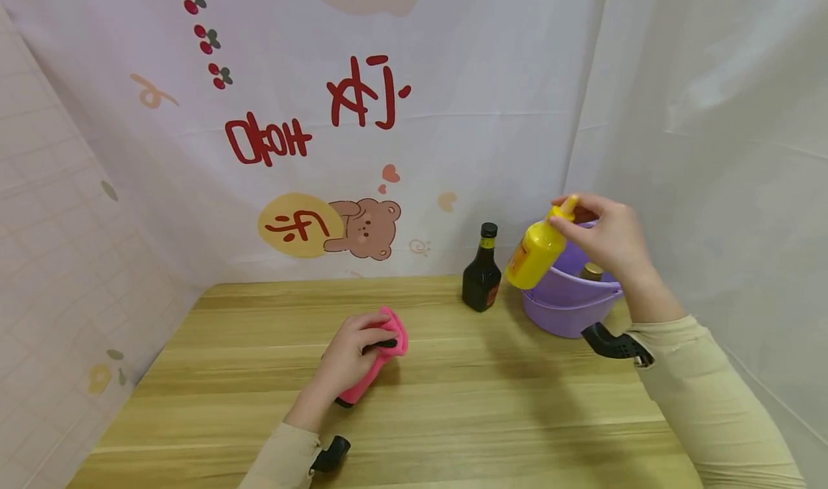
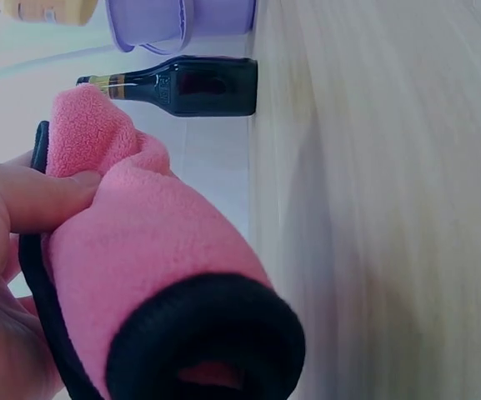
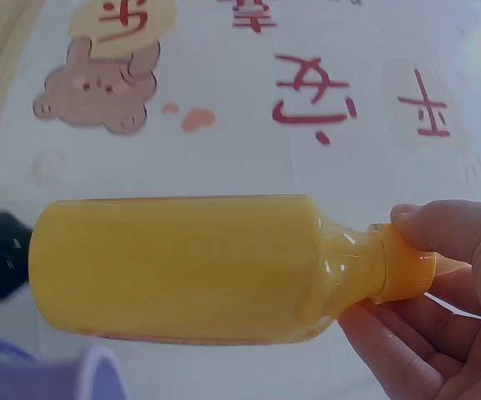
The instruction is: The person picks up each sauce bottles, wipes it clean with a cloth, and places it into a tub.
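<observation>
A yellow squeeze bottle (image 1: 535, 253) hangs tilted in the air, its base toward the lower left; my right hand (image 1: 611, 234) pinches it by the cap (image 3: 403, 262). In the right wrist view the bottle lies sideways across the picture. My left hand (image 1: 352, 352) grips a folded pink cloth with black edging (image 2: 157, 225), held just above the table in the left wrist view. A dark glass sauce bottle with a black cap (image 1: 481, 277) stands upright on the table, left of the yellow bottle. Just behind and below the yellow bottle is a purple bucket (image 1: 563, 320).
Inside the bucket a gold-coloured lid (image 1: 591, 270) shows; what it belongs to is mostly hidden. The wood-grain table (image 1: 453, 417) meets a printed white curtain (image 1: 491, 115) at its back. More white sheeting (image 1: 731, 208) hangs along the right side.
</observation>
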`<state>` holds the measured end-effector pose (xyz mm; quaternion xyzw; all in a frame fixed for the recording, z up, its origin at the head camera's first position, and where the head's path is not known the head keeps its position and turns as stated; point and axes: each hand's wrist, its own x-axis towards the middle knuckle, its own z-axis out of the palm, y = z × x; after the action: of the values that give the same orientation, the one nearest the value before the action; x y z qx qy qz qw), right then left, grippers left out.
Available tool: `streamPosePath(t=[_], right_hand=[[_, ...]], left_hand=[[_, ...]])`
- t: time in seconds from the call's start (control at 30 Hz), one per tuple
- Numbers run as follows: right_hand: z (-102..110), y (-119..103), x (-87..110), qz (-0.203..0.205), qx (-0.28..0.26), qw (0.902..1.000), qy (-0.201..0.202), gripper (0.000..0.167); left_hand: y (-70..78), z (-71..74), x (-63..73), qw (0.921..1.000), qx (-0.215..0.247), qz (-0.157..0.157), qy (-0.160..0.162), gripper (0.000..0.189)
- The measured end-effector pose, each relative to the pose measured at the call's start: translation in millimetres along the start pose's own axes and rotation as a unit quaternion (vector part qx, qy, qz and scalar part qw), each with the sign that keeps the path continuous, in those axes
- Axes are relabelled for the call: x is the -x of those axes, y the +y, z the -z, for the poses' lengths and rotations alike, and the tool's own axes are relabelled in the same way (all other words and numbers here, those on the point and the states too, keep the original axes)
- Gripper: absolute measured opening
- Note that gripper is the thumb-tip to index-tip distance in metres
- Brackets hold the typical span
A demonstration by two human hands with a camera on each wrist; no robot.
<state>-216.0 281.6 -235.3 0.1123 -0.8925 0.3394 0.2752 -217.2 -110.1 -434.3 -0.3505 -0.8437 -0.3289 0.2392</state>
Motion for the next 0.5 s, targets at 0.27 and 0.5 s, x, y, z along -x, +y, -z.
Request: streamPosePath(t=[0.27,0.5], right_hand=[[42,30,-13.5,-0.047,-0.002,0.996,0.076,0.033],[60,56,-13.8,-0.092,0.052,0.9879,0.114,0.041]], left_hand=[[3.2,-2.5,0.7,0.9999,-0.001,-0.011,0.011,0.029],[2.1,-5.1,1.6,0.9998,0.003,-0.014,0.016,0.028]])
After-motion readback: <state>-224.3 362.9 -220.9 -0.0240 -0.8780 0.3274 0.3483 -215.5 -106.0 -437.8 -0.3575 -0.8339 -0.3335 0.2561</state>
